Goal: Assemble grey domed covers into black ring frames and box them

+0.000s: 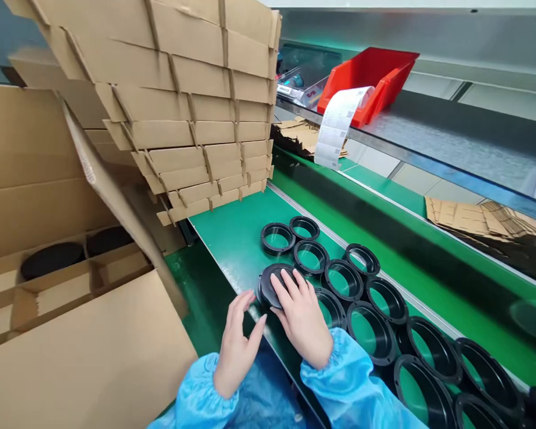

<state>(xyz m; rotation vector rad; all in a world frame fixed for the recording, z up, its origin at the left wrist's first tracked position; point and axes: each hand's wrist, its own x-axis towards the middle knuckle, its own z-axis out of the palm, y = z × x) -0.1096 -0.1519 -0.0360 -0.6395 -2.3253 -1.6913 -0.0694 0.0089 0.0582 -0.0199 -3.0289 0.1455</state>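
Observation:
My right hand [301, 313] lies over a black round part with a closed, disc-like top [268, 280]. Its fingers spread across the top and its thumb is at the near rim. The part sits near the front edge of the green work surface [226, 244]. Just to the left is my left hand [239, 345], thumb and fingers apart, holding nothing. Its fingertips come close to the part's rim; whether they touch, I cannot tell. Several black open rings [310, 243] stand around and to the right of my right hand, with green showing through them.
At the left, an open cardboard box [84, 345] has dividers and black discs [53, 260] inside. Stacked folded cardboard [196, 119] rises at the surface's far end. A green conveyor belt [384, 232] runs behind the rings. Above it, a shelf holds a red bin [384, 77] with a label strip [339, 125].

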